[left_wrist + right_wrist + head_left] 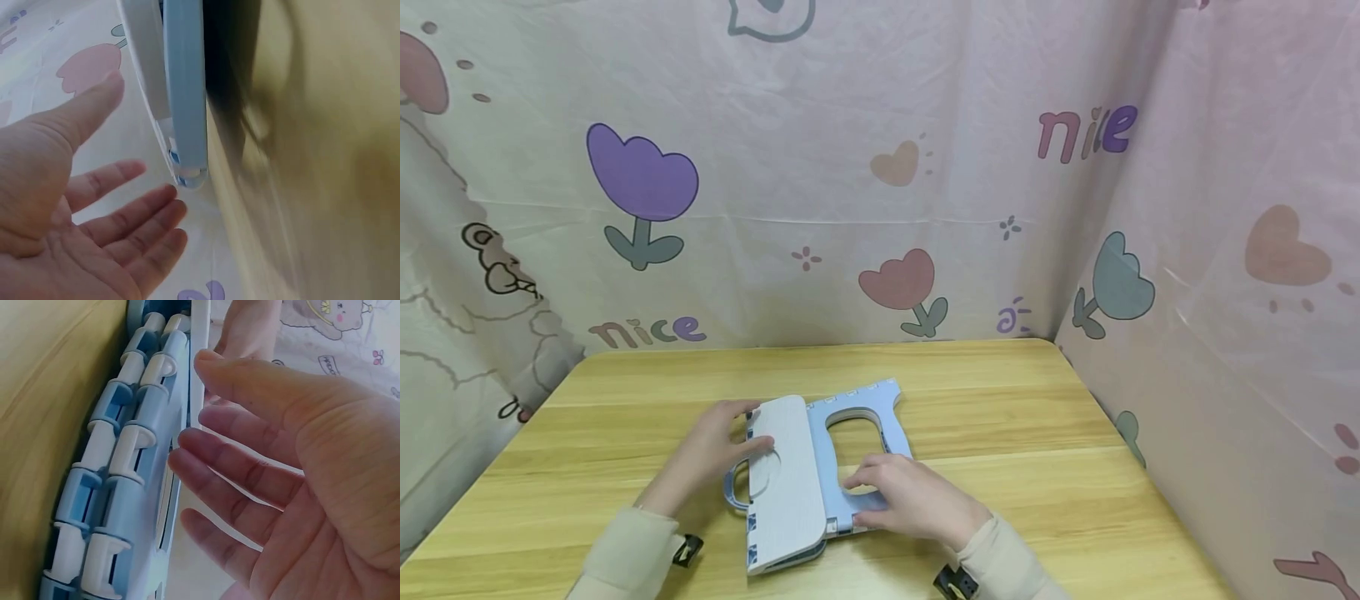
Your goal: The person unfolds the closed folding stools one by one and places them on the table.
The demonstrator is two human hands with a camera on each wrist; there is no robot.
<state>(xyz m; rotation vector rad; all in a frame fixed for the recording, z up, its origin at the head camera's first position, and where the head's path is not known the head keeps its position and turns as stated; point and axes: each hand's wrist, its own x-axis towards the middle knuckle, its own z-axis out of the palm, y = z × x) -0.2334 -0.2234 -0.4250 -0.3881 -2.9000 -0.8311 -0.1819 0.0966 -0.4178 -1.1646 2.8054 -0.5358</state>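
Observation:
A folding plastic step stool (787, 483) lies partly folded on the table, its white top panel tilted over the blue leg frame (826, 450), which has a large cut-out. At the panel's left edge is my left hand (718, 446), thumb over the white face, fingers spread beside the edge. In the left wrist view, that hand (81, 206) shows loose fingers not closed round the panel. My right hand (917, 500) lies at the blue frame's near right side. Its fingers (231, 475) are relaxed beside the blue-and-white hinge (119, 444); whether they touch is unclear.
The wooden table (1022, 417) extends on all sides of the stool. A patterned curtain (820, 167) hangs behind it and along both sides. A blue loop handle (736, 492) sticks out at the stool's left.

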